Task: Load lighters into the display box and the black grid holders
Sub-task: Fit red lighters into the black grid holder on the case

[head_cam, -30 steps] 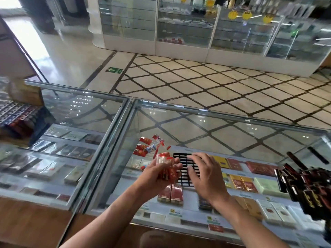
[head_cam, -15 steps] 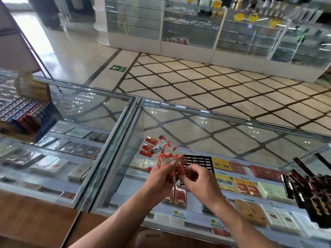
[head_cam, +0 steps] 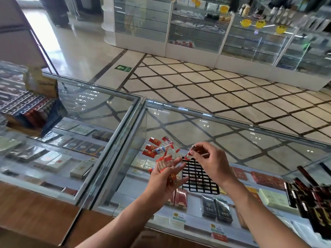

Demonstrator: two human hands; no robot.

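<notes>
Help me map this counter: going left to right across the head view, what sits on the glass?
Display box of lighters → loose lighters → black grid holder → dark loaded rack.

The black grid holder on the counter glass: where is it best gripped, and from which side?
Probably pinch its near edge, from the person's side: the black grid holder lies flat, open cells admit fingertips, and that edge is uncovered.

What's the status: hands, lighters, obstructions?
Left hand grips a bunch of lighters. Right hand pinches one lighter over the black grid holder. Nothing blocks the holder.
</notes>
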